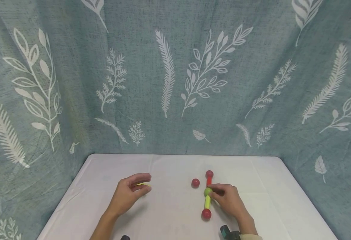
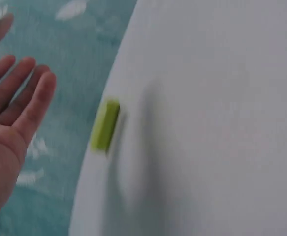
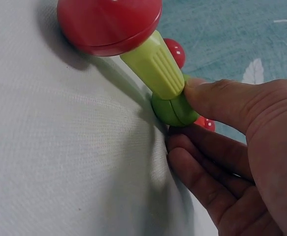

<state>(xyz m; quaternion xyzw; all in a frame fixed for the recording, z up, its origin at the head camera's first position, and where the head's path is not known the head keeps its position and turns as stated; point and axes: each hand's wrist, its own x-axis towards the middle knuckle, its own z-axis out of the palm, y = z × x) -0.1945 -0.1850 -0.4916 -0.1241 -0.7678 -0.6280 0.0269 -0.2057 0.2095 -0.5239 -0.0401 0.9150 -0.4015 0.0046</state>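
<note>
My right hand pinches the green ball in the middle of a joined piece. From that ball a yellow-green rod runs toward the near side to a red ball, and a red rod runs away to another red ball. In the right wrist view, thumb and fingers lie on the green ball. The left hand is raised with fingers apart, holding nothing. Beyond it lies a yellow-green rod on the table, mostly hidden in the head view.
A loose red ball sits on the white table, left of the joined piece. Behind the table hangs a blue-green curtain with white leaf patterns, which also flanks both sides.
</note>
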